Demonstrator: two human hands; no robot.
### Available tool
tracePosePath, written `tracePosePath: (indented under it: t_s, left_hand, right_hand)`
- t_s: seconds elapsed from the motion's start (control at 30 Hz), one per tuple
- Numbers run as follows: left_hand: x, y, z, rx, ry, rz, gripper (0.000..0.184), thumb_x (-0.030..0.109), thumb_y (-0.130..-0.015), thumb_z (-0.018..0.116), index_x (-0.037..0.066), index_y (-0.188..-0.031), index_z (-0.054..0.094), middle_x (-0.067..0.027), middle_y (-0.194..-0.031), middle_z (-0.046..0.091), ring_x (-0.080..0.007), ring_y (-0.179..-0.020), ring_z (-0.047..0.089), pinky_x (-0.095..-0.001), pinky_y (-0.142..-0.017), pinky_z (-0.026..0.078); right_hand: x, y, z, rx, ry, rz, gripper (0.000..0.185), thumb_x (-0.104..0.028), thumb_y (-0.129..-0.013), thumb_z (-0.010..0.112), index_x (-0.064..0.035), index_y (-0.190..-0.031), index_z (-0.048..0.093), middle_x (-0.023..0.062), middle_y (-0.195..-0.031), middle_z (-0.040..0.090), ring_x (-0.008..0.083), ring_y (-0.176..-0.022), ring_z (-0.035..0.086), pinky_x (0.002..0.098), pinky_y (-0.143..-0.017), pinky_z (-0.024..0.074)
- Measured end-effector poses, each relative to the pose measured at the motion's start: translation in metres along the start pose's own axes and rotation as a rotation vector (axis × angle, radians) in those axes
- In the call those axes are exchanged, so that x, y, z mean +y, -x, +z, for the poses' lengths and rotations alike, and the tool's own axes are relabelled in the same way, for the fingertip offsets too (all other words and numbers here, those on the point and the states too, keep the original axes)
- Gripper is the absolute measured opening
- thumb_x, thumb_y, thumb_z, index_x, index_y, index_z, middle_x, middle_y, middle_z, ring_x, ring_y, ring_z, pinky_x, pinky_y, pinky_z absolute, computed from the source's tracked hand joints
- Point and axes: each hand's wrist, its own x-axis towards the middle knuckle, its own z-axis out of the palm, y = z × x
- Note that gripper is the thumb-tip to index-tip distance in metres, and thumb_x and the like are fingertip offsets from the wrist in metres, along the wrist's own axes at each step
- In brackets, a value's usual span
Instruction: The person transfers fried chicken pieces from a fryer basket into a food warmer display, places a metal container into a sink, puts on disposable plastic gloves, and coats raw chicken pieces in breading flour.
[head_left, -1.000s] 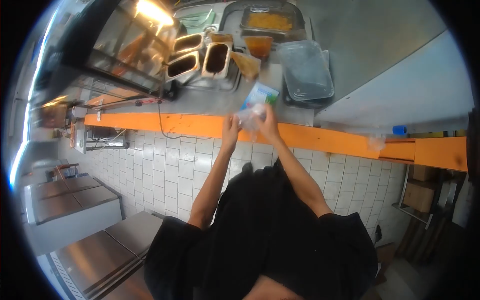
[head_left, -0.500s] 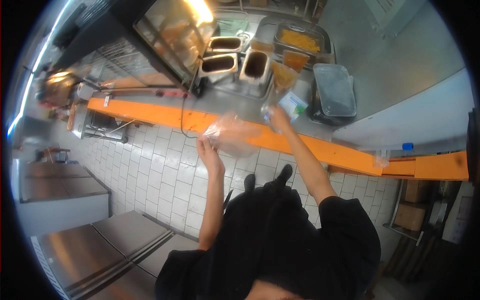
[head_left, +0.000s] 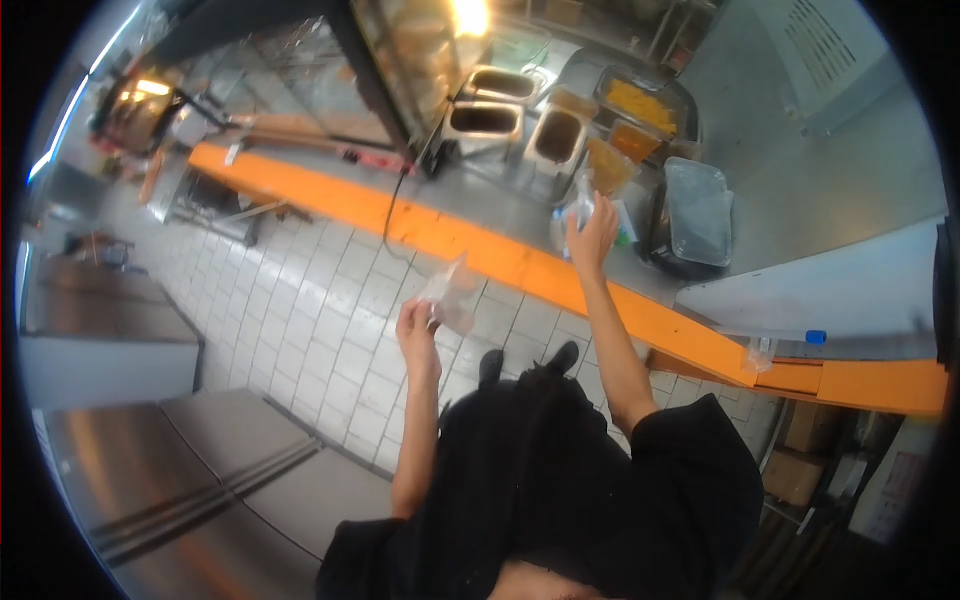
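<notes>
My left hand [head_left: 417,328] is closed, pinching a crumpled clear plastic bag [head_left: 452,296] by its edge. The bag hangs over the floor in front of the orange counter edge. Over the steel counter, my right hand [head_left: 593,238] has its fingers curled around a piece of clear plastic [head_left: 585,192]; its exact kind is blurred. A packet with a white, blue and green label [head_left: 626,225] lies beside that hand, partly hidden by it. Just beyond the fingers stands a clear container with yellowish contents [head_left: 610,168].
Steel pans with dark contents [head_left: 557,138] stand left of a tray of yellow food [head_left: 640,105]. A lidded clear container [head_left: 698,210] sits at the right. A glass-sided cabinet [head_left: 400,80] stands at the left. The orange edge [head_left: 480,250] runs along the counter, above a tiled floor [head_left: 320,300].
The bag in my left hand has become more bunched up, and that hand is lower. My right hand has shifted right, across the labelled packet, and clear plastic now shows above its fingers.
</notes>
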Motion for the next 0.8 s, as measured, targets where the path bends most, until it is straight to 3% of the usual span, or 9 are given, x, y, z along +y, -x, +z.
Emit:
tracePosePath:
  t_s: [0.1,0.23,0.3,0.33,0.4,0.5,0.6,0.67,0.8]
  left_hand:
    - [-0.003,-0.002,0.003,-0.137,-0.049,-0.032,0.010,0.012,-0.094,0.053,0.006,-0.095,0.061,-0.0031,-0.091,0.060,-0.0105,-0.084,0.055,-0.0280,-0.078,0.046]
    - [0.009,-0.007,0.001,-0.405,-0.228,-0.018,0.014,0.015,-0.097,0.051,0.005,-0.092,0.059,-0.0017,-0.086,0.060,-0.0094,-0.081,0.053,-0.0259,-0.073,0.043]
    - [0.024,-0.005,0.006,-0.349,-0.321,0.074,0.016,0.018,-0.098,0.052,0.006,-0.090,0.058,-0.0004,-0.084,0.059,-0.0094,-0.080,0.053,-0.0261,-0.072,0.042]
    - [0.031,-0.004,0.006,-0.299,-0.414,0.166,0.018,0.020,-0.099,0.052,0.006,-0.089,0.057,0.0010,-0.082,0.058,-0.0095,-0.078,0.052,-0.0263,-0.071,0.042]
    - [0.038,-0.007,0.006,-0.306,-0.379,0.201,0.019,0.022,-0.100,0.054,0.004,-0.092,0.059,0.0002,-0.085,0.060,-0.0096,-0.080,0.054,-0.0261,-0.073,0.043]
    - [0.048,0.000,0.007,-0.403,-0.292,0.118,0.022,0.022,-0.099,0.057,0.001,-0.100,0.064,-0.0033,-0.088,0.066,-0.0113,-0.084,0.059,-0.0268,-0.076,0.046]
    - [0.020,-0.006,-0.010,-0.491,-0.283,-0.011,0.023,0.018,-0.095,0.061,-0.002,-0.104,0.069,-0.0092,-0.094,0.072,-0.0137,-0.089,0.064,-0.0285,-0.079,0.050]
    - [0.010,-0.002,-0.012,-0.440,-0.420,0.211,0.011,0.011,-0.088,0.066,0.002,-0.089,0.072,-0.0063,-0.080,0.071,-0.0136,-0.075,0.064,-0.0309,-0.069,0.052]
    - [0.010,0.005,-0.007,-0.380,-0.332,0.220,0.025,0.013,-0.084,0.073,0.006,-0.069,0.054,0.0024,-0.063,0.053,-0.0065,-0.063,0.048,-0.0277,-0.056,0.041]
  right_hand:
    - [-0.057,0.054,-0.017,-0.452,-0.591,-0.103,0.072,-0.027,-0.079,0.078,-0.0022,-0.138,0.045,0.0173,-0.142,0.045,0.0308,-0.133,0.040,0.0422,-0.109,0.0344]
    - [-0.107,0.089,-0.018,-0.625,-0.945,-0.257,0.055,-0.028,-0.082,0.076,-0.0019,-0.127,0.058,0.0136,-0.132,0.057,0.0232,-0.125,0.050,0.0369,-0.105,0.0381]
    - [-0.112,0.081,-0.026,-1.019,-1.049,-0.258,0.037,-0.026,-0.088,0.071,-0.0012,-0.116,0.067,0.0088,-0.105,0.068,0.0190,-0.100,0.062,0.0321,-0.089,0.0469]
    - [-0.117,0.083,-0.031,-1.016,-1.055,-0.261,0.037,-0.026,-0.088,0.071,-0.0012,-0.116,0.067,0.0088,-0.105,0.068,0.0190,-0.100,0.062,0.0321,-0.089,0.0469]
    - [-0.126,0.091,-0.044,-1.006,-0.936,0.275,0.026,-0.023,-0.093,0.066,-0.0014,-0.107,0.071,0.0014,-0.077,0.066,0.0138,-0.075,0.061,0.0288,-0.070,0.0480]
    - [-0.143,0.109,-0.066,-0.844,-0.913,0.368,0.022,-0.020,-0.095,0.063,-0.0017,-0.106,0.070,-0.0012,-0.067,0.060,0.0133,-0.062,0.054,0.0298,-0.059,0.0440]
    - [-0.130,0.122,-0.067,-0.659,-0.713,0.033,0.020,-0.015,-0.093,0.065,-0.0008,-0.106,0.069,0.0047,-0.082,0.065,0.0161,-0.080,0.061,0.0298,-0.075,0.0484]
    - [-0.134,0.130,-0.063,-0.532,-0.787,-0.076,0.024,-0.012,-0.086,0.073,0.0004,-0.106,0.068,0.0108,-0.101,0.068,0.0181,-0.100,0.062,0.0321,-0.090,0.0473]
    - [-0.155,0.129,-0.079,-0.760,-0.743,0.077,0.015,-0.005,-0.082,0.075,0.0038,-0.092,0.068,0.0060,-0.078,0.069,0.0113,-0.075,0.063,0.0254,-0.073,0.0503]
